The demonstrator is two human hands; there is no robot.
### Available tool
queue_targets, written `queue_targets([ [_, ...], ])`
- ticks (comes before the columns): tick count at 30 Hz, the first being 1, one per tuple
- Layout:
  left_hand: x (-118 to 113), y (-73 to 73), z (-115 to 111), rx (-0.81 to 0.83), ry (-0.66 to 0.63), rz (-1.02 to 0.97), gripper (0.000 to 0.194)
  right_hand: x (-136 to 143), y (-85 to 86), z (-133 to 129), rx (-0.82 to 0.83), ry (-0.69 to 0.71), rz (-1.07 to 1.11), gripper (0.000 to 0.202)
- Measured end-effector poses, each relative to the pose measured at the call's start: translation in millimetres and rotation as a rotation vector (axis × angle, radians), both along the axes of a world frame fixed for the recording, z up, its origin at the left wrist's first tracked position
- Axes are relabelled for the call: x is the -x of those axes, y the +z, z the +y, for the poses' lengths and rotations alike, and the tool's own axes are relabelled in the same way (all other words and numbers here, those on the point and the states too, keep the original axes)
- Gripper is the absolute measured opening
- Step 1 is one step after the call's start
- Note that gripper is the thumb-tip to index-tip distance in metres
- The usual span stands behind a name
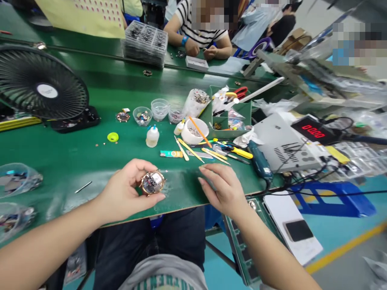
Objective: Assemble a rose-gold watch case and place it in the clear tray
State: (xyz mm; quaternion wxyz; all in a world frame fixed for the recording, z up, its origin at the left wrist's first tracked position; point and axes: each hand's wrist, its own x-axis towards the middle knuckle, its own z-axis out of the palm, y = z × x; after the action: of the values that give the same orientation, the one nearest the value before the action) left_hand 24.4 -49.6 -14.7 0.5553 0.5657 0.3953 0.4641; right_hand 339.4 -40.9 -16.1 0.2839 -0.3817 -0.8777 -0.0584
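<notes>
A round watch case (152,182) with a gold-coloured rim and its inner parts exposed is held between the thumb and fingers of my left hand (130,191), just above the front edge of the green table. To the right, my right hand (222,187) hovers near the same edge, its thumb and fingers apart and nothing between them. Beyond it lie wooden-handled tools (214,155) and a screwdriver with a yellow handle (242,152). A lighter (171,154) rests behind the gap between my hands.
A black fan (45,86) stands at the left. Small cups (142,116), a dropper bottle (152,136), a white bowl (195,131) and a green organizer (231,112) sit further back. A grey device (284,141) with cables is at the right. Across the table sits a person.
</notes>
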Motion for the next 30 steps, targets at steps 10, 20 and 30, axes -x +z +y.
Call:
queue_targets([
  [10, -1, 0.7, -3, -0.077, 0.021, -0.015, 0.049, 87, -4.8, -27, 0.659, 0.126, 0.711, 0.033],
  [20, 1, 3.1, -5, -0.075, -0.029, -0.025, 0.047, 122, 3.6, -26, 1.12, 0.099, 1.05, 0.028],
  [30, 12, 6.3, 1, 0.053, -0.273, -0.062, 0.08, 124, 3.5, -21, 1.406, 0.158, 1.366, 0.032],
])
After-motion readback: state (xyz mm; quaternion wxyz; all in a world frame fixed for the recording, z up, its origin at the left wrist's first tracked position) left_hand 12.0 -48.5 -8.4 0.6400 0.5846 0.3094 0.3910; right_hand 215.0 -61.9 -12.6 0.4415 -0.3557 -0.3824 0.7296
